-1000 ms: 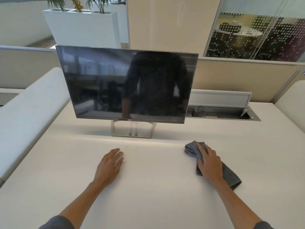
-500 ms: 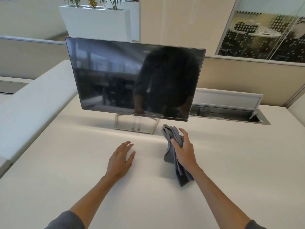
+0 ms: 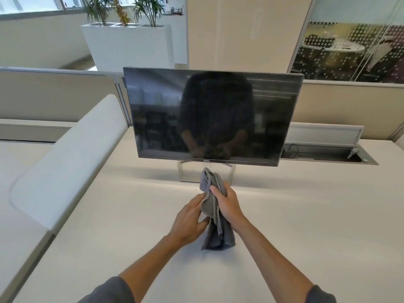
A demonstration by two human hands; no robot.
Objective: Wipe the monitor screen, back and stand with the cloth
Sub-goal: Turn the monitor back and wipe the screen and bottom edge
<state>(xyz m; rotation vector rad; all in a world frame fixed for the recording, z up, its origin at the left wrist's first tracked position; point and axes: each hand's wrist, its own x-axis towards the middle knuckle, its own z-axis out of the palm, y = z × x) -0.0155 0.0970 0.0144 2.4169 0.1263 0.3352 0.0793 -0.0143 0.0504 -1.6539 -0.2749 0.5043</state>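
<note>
A dark monitor [image 3: 209, 114] with a switched-off, reflective screen stands on a silver stand [image 3: 185, 172] at the far side of the white desk [image 3: 306, 215]. A grey cloth [image 3: 213, 206] hangs crumpled above the desk, in front of the stand. My right hand [image 3: 227, 205] grips the cloth's upper part, fingers curled round it. My left hand [image 3: 189, 219] pinches the cloth's left edge between thumb and fingers. The monitor's back is hidden from here.
A white padded divider [image 3: 65, 167] runs along the desk's left side. An open cable tray [image 3: 328, 155] with a raised lid lies behind the monitor on the right. Beige partitions [image 3: 54, 95] and a white planter [image 3: 129, 44] stand beyond.
My right hand lifted the cloth off the desk and carried it left, in front of the stand. My left hand rose from the desk and took hold of the cloth's edge.
</note>
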